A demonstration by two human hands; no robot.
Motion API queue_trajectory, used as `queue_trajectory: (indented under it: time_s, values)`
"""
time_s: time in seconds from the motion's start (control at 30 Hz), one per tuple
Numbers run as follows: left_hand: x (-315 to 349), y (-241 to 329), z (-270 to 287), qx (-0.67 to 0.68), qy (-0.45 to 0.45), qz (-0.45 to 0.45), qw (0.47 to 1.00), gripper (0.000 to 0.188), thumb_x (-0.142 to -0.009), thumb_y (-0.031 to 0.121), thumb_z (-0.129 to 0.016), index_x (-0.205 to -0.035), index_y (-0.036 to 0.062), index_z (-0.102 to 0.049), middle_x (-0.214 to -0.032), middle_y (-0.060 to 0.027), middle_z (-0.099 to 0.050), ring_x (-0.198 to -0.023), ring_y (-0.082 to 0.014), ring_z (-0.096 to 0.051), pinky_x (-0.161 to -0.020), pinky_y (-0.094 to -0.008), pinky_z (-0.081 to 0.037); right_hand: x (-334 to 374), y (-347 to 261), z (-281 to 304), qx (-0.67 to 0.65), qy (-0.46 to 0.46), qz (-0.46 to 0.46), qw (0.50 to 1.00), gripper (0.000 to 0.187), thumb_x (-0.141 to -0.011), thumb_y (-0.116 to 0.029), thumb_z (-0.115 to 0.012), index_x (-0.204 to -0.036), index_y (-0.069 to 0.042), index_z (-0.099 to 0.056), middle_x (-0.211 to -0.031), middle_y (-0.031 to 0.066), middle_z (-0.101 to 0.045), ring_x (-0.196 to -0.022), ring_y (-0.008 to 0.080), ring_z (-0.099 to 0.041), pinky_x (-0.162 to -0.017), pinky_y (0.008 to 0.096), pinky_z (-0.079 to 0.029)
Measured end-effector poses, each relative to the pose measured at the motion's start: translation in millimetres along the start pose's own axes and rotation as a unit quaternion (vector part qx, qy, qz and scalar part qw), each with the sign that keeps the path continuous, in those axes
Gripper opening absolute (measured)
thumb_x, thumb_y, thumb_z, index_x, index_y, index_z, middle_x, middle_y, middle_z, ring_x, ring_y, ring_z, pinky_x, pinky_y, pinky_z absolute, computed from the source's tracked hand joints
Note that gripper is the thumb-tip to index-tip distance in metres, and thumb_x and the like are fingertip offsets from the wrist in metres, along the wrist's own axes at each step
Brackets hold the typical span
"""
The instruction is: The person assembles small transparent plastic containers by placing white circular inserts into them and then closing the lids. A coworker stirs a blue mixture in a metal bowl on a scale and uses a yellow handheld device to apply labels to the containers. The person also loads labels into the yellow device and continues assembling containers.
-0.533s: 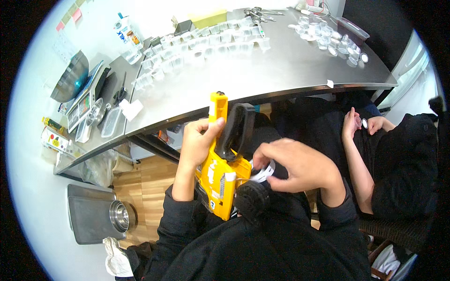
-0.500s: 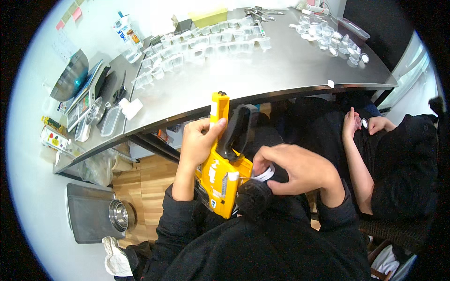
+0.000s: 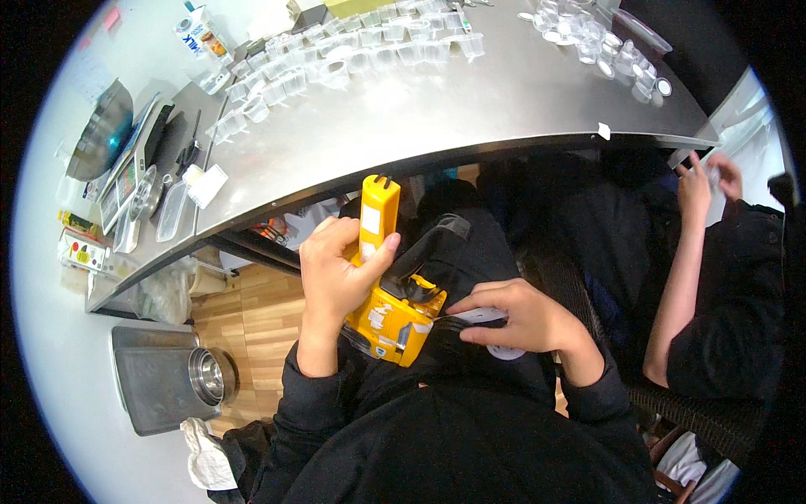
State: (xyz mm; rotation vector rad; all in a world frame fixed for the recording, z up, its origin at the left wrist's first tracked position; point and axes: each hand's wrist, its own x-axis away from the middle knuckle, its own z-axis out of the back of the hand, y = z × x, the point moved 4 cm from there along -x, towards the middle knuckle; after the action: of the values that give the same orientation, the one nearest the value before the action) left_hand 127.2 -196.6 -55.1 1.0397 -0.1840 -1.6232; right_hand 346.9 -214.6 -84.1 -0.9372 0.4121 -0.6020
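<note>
A yellow and black label gun [image 3: 395, 315] is held over my lap, its yellow handle end pointing up toward the table. My left hand [image 3: 340, 265] is wrapped round the handle, thumb along its side. My right hand [image 3: 525, 315] pinches a white label strip [image 3: 478, 316] beside the gun's lower right side, where an orange-yellow flap shows. Under the right fingers, a pale round edge [image 3: 506, 353] shows, perhaps the label roll; most of it is hidden.
On the steel table [image 3: 353, 134] stand rows of clear plastic cups [image 3: 361, 59] and a pile of small lidded cups [image 3: 621, 59]. A milk carton [image 3: 201, 38], scale [image 3: 130, 168] and metal bowl [image 3: 101, 130] are at left. A co-worker's hands [image 3: 705, 185] are at right.
The gun has tipped and shifted slightly left. My right hand has flattened out, with the white strip now stretched between its fingers. The co-worker's hands have moved up and right.
</note>
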Motion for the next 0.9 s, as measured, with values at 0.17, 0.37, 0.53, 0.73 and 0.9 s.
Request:
queue_trajectory:
  time_s: [0.17, 0.37, 0.53, 0.73, 0.9]
  values:
    - [-3.3, -8.9, -4.5, -0.032, -0.025, 0.009, 0.999, 0.030, -0.070, 0.028, -0.076, -0.068, 0.0016, -0.062, -0.059, -0.0110, -0.055, -0.055, -0.0255, -0.052, -0.052, -0.0341, -0.041, -17.9, -0.4, 10.5, 0.034, -0.019, 0.026, 0.999, 0.018, -0.079, -0.014, -0.066, -0.093, -0.004, -0.068, -0.089, 0.0141, -0.066, -0.084, 0.0302, -0.064, -0.076, 0.0380, -0.051]
    - [-9.0, -23.4, -6.9, 0.013, -0.031, 0.069, 0.997, 0.026, -0.075, 0.027, -0.073, -0.075, 0.0017, -0.068, -0.061, -0.0119, -0.058, -0.056, -0.0238, -0.056, -0.054, -0.0331, -0.041, -36.4, -4.5, 16.7, 0.086, -0.015, 0.026, 0.996, 0.013, -0.077, -0.014, -0.064, -0.087, -0.007, -0.070, -0.086, 0.0120, -0.066, -0.083, 0.0306, -0.063, -0.074, 0.0392, -0.050]
    - [-12.2, -31.4, -5.4, 0.017, -0.048, 0.105, 0.993, 0.025, -0.077, 0.027, -0.072, -0.078, 0.0019, -0.070, -0.061, -0.0121, -0.058, -0.055, -0.0202, -0.055, -0.053, -0.0314, -0.040, -42.3, -4.4, 15.6, 0.099, -0.024, 0.046, 0.994, 0.013, -0.077, -0.013, -0.068, -0.088, -0.006, -0.070, -0.086, 0.0095, -0.066, -0.080, 0.0262, -0.065, -0.070, 0.0351, -0.050]
    - [-10.2, -29.2, -4.3, 0.030, -0.032, 0.104, 0.994, 0.024, -0.076, 0.026, -0.072, -0.077, 0.0019, -0.069, -0.060, -0.0109, -0.056, -0.054, -0.0187, -0.053, -0.052, -0.0314, -0.038, -36.9, -6.8, 13.7, 0.076, -0.026, 0.063, 0.995, 0.016, -0.078, -0.018, -0.065, -0.090, -0.008, -0.070, -0.084, 0.0100, -0.064, -0.079, 0.0281, -0.064, -0.070, 0.0373, -0.050]
    - [-10.5, -14.7, 5.5, 0.002, 0.020, 0.033, 0.999, 0.024, -0.071, 0.022, -0.074, -0.069, 0.0016, -0.062, -0.058, -0.0090, -0.051, -0.054, -0.0210, -0.049, -0.053, -0.0314, -0.038, -25.1, -13.2, 8.5, 0.104, 0.003, 0.046, 0.994, 0.023, -0.080, -0.027, -0.067, -0.095, -0.010, -0.068, -0.079, 0.0089, -0.062, -0.072, 0.0277, -0.063, -0.064, 0.0364, -0.051]
